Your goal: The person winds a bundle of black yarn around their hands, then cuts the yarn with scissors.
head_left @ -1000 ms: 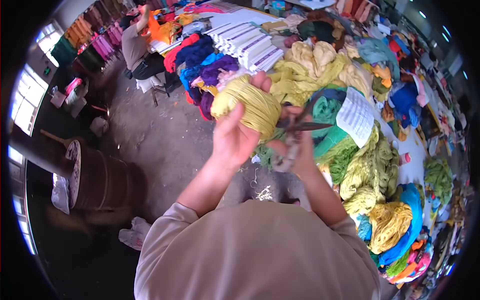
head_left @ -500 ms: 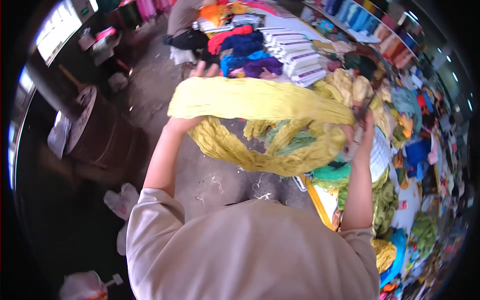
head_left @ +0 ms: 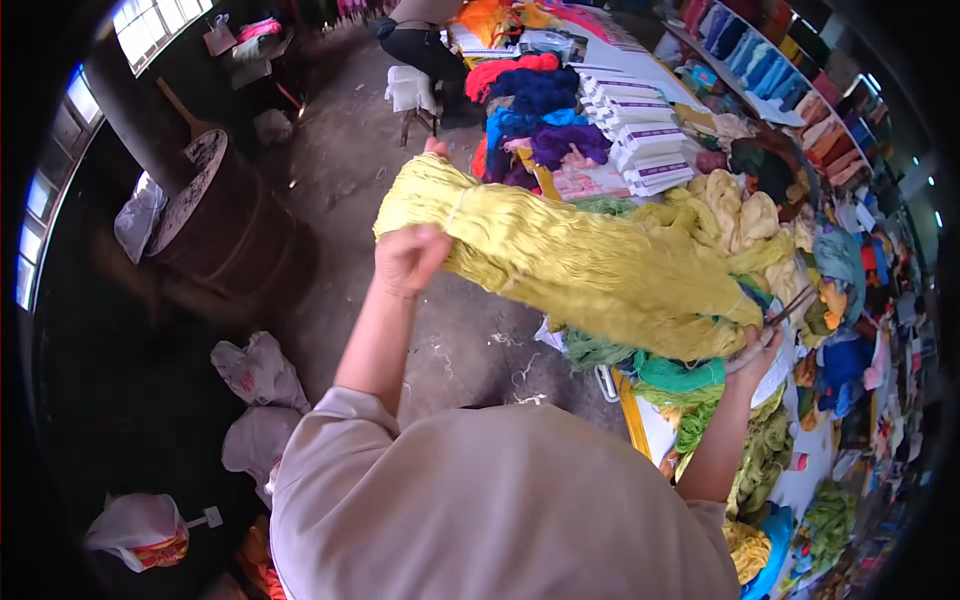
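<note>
The yellow yarn [head_left: 575,268] is up in the air between 2 hands, above the floor [head_left: 345,215] at 1 end and reaching over the left edge of the table [head_left: 631,412]. The left hand [head_left: 408,262] is curled at the raised end, with a fingertip peeping past the far side; whether its fingers pinch strands, I can't tell. The right hand [head_left: 757,352] bends its fingers around the scissors [head_left: 797,300] at the other end. I'd guess the yarn is light, limp and easily snagged, best held by its 2 looped ends. The scissor handles are mostly hidden.
</note>
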The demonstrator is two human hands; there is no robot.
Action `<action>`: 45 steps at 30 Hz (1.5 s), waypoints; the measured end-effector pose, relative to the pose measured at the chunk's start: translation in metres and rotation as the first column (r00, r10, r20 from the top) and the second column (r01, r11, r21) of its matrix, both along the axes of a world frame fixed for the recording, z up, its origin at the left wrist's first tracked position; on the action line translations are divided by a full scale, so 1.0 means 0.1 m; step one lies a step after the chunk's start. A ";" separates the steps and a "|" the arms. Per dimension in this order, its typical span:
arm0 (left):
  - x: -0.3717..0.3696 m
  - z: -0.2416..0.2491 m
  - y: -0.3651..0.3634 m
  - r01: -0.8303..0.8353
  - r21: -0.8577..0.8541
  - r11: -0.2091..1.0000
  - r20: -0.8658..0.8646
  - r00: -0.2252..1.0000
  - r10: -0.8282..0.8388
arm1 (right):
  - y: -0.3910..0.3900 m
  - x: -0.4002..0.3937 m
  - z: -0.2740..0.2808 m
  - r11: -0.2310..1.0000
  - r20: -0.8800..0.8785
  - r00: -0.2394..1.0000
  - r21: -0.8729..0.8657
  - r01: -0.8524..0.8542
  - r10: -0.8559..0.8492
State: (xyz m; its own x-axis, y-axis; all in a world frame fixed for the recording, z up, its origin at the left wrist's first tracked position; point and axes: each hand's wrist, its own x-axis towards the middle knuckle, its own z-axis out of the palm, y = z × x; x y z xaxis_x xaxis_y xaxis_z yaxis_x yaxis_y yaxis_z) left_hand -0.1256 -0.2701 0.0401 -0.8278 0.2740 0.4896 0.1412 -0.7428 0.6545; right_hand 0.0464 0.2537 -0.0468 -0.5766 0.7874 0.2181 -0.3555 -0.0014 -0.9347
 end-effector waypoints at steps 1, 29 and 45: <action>-0.03 0.01 0.11 0.092 0.245 0.965 0.036 0.994 -0.104 | -0.03 0.04 -0.08 0.982 0.127 0.992 0.189 -0.023 -0.001; -0.01 0.04 0.70 0.219 0.491 0.844 0.314 0.859 -0.405 | -2.44 -0.58 0.76 0.614 0.407 0.679 0.298 -0.731 0.611; 0.14 -0.05 1.07 0.098 0.388 0.917 0.614 0.714 -0.336 | -2.46 -0.43 0.85 0.395 0.436 0.216 -0.379 -0.837 0.874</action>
